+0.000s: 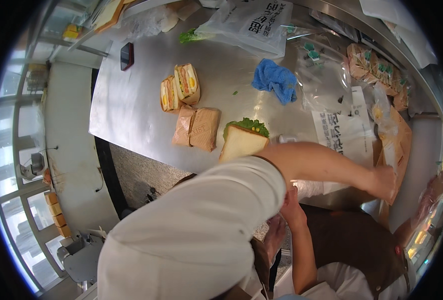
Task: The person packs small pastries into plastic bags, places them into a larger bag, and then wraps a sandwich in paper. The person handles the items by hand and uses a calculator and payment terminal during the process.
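Note:
My left arm, in a white sleeve, crosses the view. My left hand (384, 183) is motion-blurred at the right, beside brown paper (402, 150) and a clear plastic bag (384, 112); its grip is unclear. Below my forearm, a hand (292, 204) is by the table edge, and a shadowed hand (275, 234) is lower. I cannot tell which is mine. Partly behind my arm lies a white-bread sandwich (244, 142) with lettuce. To its left are a paper-wrapped sandwich (199, 127) and two cut sandwich halves (187, 83) showing egg and filling.
A blue cloth (274, 79), a phone (127, 56) and printed plastic bags (251, 28) lie on the steel table (146, 101). Wrapped packages (379, 69) line the back right. A person in a brown apron (341, 236) stands close at the right.

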A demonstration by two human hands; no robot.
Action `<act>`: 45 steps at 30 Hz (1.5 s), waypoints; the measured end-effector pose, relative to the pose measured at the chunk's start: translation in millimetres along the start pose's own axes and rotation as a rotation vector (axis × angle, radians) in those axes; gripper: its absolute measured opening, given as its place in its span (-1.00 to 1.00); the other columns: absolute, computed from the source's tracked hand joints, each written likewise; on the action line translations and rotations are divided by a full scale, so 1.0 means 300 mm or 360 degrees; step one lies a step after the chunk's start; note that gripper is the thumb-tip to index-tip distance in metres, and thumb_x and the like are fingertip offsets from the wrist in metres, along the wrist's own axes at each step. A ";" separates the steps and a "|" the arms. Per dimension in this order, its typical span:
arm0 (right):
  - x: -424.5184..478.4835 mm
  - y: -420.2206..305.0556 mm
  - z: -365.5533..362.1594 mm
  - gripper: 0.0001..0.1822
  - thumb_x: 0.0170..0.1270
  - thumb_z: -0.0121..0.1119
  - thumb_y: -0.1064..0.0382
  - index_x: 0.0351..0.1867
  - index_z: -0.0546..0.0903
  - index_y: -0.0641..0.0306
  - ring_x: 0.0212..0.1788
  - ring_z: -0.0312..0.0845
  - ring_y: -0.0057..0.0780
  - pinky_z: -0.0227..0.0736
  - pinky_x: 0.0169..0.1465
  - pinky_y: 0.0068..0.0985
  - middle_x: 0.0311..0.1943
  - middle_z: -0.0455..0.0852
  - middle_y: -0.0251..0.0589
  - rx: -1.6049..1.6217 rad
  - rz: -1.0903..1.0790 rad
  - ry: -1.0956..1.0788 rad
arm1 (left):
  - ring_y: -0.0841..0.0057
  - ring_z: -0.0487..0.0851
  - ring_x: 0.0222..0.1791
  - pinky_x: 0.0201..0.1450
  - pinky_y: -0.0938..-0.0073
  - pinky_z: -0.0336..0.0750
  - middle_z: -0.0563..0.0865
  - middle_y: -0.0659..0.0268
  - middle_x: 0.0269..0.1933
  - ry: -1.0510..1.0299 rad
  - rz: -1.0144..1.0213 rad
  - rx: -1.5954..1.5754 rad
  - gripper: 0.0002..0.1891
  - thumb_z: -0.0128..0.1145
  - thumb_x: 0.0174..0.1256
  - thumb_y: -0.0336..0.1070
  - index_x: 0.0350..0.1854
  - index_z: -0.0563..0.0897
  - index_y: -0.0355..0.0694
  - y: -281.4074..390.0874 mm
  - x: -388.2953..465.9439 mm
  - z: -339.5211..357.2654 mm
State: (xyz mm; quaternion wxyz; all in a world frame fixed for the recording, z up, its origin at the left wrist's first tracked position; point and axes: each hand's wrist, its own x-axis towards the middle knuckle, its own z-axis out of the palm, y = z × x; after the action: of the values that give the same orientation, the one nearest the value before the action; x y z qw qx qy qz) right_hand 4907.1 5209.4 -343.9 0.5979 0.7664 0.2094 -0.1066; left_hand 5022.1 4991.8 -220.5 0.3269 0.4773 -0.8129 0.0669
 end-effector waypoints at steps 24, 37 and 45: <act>0.648 0.552 -0.933 -0.50 0.49 0.20 -0.04 0.19 0.56 0.36 0.04 0.66 -0.38 0.51 0.17 -0.43 0.06 0.70 -0.13 -0.4367 -0.1862 -0.0115 | 0.58 0.72 -0.44 -0.45 0.54 0.54 0.77 0.23 -0.29 0.1842 -0.2364 -0.0560 -0.80 0.17 0.50 -0.35 -0.04 0.62 -0.41 0.243 -2.103 -1.779; 1.748 0.593 -1.369 -0.48 0.25 0.41 0.16 0.16 0.61 0.42 -0.02 0.70 -0.29 0.57 0.07 -0.41 0.02 0.74 0.00 -0.4401 -0.1542 -0.0181 | 0.42 0.79 -0.41 -0.38 0.53 0.65 0.75 0.16 -0.27 0.2686 -0.2967 -0.0500 -0.81 0.16 0.48 -0.37 -0.06 0.56 -0.43 0.660 -2.663 -1.563; 1.862 0.436 -1.196 -0.70 0.21 0.21 0.13 -0.31 0.66 0.39 -0.33 0.69 0.14 0.59 -0.21 -0.10 -0.44 0.73 0.18 -0.5052 -0.3286 -0.0145 | 0.44 0.79 -0.23 -0.10 0.49 0.70 0.80 0.11 -0.12 0.2318 -0.3160 -0.1836 -0.76 0.19 0.48 -0.29 0.06 0.61 -0.29 0.682 -2.599 -1.439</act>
State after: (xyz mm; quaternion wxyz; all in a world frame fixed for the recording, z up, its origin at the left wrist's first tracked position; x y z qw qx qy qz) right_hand 5431.4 5636.5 -366.8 -0.3689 0.8291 -0.4007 0.1262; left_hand 5314.0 5853.9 -307.4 0.7401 0.5097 0.3138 -0.3066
